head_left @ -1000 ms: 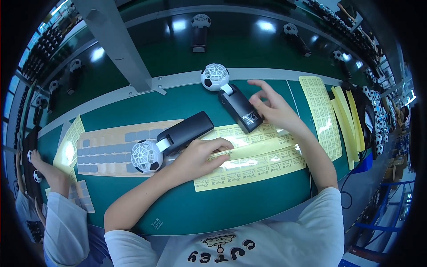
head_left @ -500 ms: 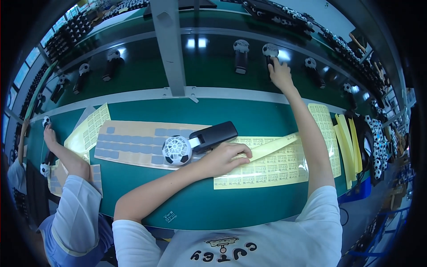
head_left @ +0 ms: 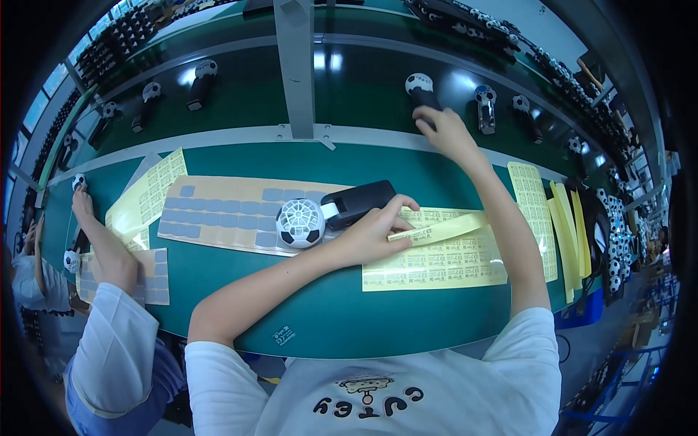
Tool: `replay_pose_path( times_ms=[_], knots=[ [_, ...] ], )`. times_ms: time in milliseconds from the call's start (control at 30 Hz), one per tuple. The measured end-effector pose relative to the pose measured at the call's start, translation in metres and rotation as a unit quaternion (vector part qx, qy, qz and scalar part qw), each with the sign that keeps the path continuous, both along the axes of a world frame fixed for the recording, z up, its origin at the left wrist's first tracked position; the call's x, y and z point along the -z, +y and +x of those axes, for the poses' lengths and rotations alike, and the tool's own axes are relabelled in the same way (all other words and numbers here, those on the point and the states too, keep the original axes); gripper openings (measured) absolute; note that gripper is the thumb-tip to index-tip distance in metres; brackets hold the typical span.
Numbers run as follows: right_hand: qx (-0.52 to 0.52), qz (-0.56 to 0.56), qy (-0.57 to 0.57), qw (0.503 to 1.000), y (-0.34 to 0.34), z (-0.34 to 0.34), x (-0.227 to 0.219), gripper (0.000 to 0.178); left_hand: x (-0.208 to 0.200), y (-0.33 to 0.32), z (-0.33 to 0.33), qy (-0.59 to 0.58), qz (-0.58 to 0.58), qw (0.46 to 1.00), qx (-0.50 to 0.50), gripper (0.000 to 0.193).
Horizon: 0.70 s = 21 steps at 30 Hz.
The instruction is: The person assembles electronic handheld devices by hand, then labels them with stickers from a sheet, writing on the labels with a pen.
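Black ball-headed device (head_left: 424, 96) just ahead of the right hand (head_left: 447, 135), by far the nearer one; its long axis runs away from the fingertips, ball end farthest. Right hand: thumb and forefinger apart. Left hand (head_left: 372, 234): at the folded strip (head_left: 442, 230) of a yellow label sheet (head_left: 436, 274); whether pinched cannot be told.

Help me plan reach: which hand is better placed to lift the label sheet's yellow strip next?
Likely the left hand: it sits at that yellow strip; the right hand is by a ball-headed device.
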State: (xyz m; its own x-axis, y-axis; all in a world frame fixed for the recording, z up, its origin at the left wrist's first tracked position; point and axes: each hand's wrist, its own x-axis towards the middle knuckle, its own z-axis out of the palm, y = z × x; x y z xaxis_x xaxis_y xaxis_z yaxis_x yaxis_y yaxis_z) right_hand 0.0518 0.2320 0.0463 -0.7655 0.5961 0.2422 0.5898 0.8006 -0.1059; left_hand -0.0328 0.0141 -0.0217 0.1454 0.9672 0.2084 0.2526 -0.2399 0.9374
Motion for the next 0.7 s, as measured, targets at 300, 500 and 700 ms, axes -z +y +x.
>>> replay_pose_path(
  times_ms=[300,500,700],
  knots=[
    [0.019,-0.012,-0.041,0.999,-0.107,0.089,0.012,0.024,-0.006,-0.002,0.004,0.014,0.017,1.000,0.011,0.047],
    [-0.127,0.038,0.097,0.986,-0.141,0.103,0.008,0.021,-0.007,-0.004,0.003,0.012,0.026,1.000,0.009,0.049],
    [-0.098,-0.228,0.130,0.960,-0.146,0.107,0.021,0.023,-0.005,-0.005,0.004,0.016,0.046,0.999,0.008,0.047]
  ],
)
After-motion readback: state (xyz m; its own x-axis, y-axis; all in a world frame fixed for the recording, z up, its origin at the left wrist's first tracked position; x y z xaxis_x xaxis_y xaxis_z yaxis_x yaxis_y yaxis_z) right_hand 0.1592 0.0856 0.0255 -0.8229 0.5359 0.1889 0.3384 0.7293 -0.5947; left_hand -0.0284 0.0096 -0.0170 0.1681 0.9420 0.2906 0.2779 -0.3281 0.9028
